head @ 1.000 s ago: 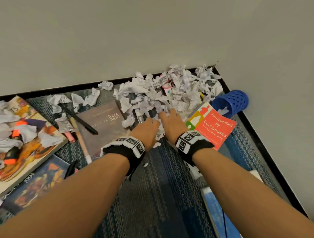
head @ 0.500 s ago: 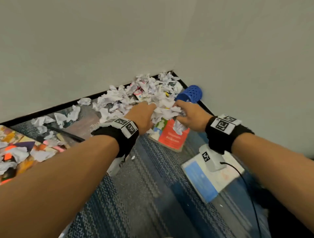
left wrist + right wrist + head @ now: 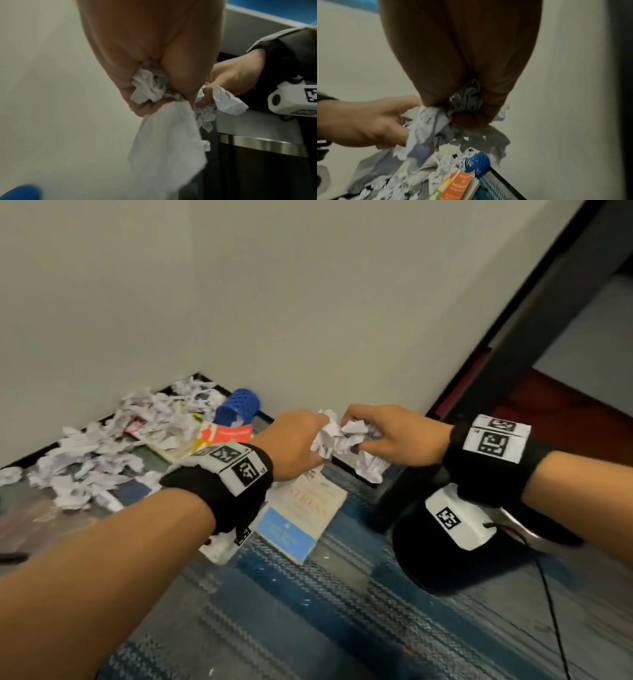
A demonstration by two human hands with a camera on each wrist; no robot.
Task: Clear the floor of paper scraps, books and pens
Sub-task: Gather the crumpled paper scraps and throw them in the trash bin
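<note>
Both hands hold one bunch of crumpled paper scraps (image 3: 342, 440) between them in the air, above the carpet. My left hand (image 3: 294, 440) grips its left side and my right hand (image 3: 383, 436) its right side. The left wrist view shows fingers curled round scraps (image 3: 150, 86), with a sheet hanging below. The right wrist view shows grey scraps (image 3: 467, 100) squeezed in the right fist. A heap of paper scraps (image 3: 120, 440) lies in the floor corner. An orange book (image 3: 226, 436) lies beside the heap, and a white and blue book (image 3: 301, 515) lies under my left wrist.
A blue perforated pen holder (image 3: 239, 405) lies on its side by the wall. A black bin with a metal rim (image 3: 260, 146) stands below my right wrist. A dark door frame (image 3: 534, 302) rises at the right. Another book (image 3: 30, 515) lies at the far left.
Both hands scooped scraps from the heap, lifted them and carried them to the right, away from the corner. The view turned right with them, bringing the black bin and door frame in.
</note>
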